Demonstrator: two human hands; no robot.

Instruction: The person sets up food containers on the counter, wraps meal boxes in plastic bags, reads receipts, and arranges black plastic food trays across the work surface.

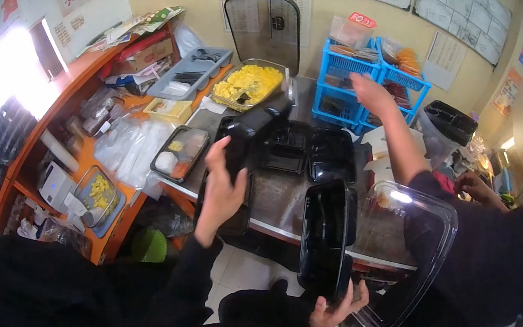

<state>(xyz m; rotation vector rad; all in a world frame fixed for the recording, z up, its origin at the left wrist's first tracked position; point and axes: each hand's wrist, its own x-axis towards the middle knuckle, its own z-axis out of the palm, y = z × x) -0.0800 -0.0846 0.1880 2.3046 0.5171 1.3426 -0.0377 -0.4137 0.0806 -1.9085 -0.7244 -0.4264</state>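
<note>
Head camera shows me left hand (223, 197) and right hand (335, 316) pinching black rectangular plastic trays (316, 230) by their ends, likely sparing interiors.

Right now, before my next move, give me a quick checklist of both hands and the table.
1. Left hand grips the black container: ok.
2. Right hand supports the black compartment tray: ok, at its lower end.
3. That tray's compartments bare: ok, no food visible.
4. Clear lid free of the right hand: cannot tell, they overlap in view.
5. Co-worker's raised hand away from that tray: ok, near the blue baskets.
6. Yellow food covered: not ok, exposed.
</note>
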